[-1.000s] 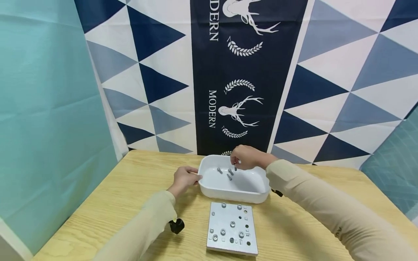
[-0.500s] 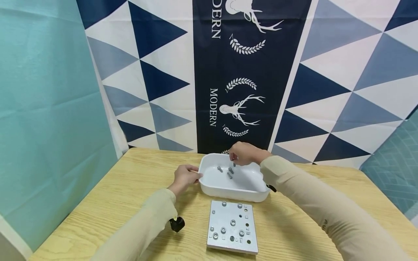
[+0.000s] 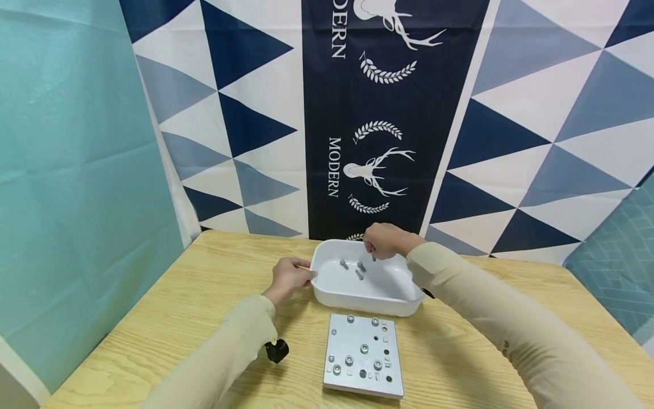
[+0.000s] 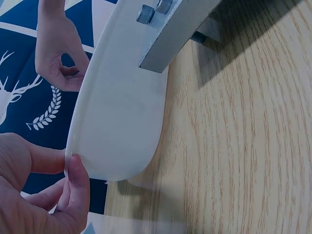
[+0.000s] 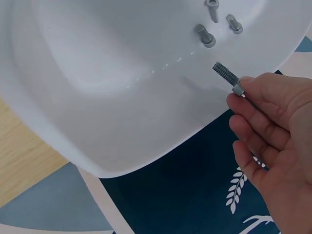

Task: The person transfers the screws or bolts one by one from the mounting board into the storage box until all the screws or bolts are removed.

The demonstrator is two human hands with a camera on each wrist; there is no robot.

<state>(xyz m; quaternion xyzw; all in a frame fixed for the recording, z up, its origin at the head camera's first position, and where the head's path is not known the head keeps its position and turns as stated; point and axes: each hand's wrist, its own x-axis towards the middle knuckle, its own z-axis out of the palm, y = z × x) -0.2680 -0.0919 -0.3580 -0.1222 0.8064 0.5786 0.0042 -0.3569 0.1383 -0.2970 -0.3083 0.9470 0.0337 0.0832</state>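
Note:
A white basin (image 3: 365,303) stands at the back of the table, with several socket-head bolts on its floor. My left hand (image 3: 290,276) pinches the basin's left rim between thumb and fingers, as the left wrist view shows up close. Over the basin's far side, my right hand (image 3: 384,240) pinches a socket-head bolt (image 5: 226,74) by its head, the threaded end pointing away from the fingertips. Loose bolts (image 5: 205,36) lie below it in the basin.
In front of the basin lies a silver metal plate (image 3: 352,341) with several bolts set in it and some open holes. A patterned cloth (image 3: 255,113) hangs behind the wooden table (image 3: 214,272), and a teal curtain (image 3: 87,170) hangs at the left.
Holding the bolt, my right hand has risen a little, then shifted slightly right over the basin. My left hand keeps its grip on the rim.

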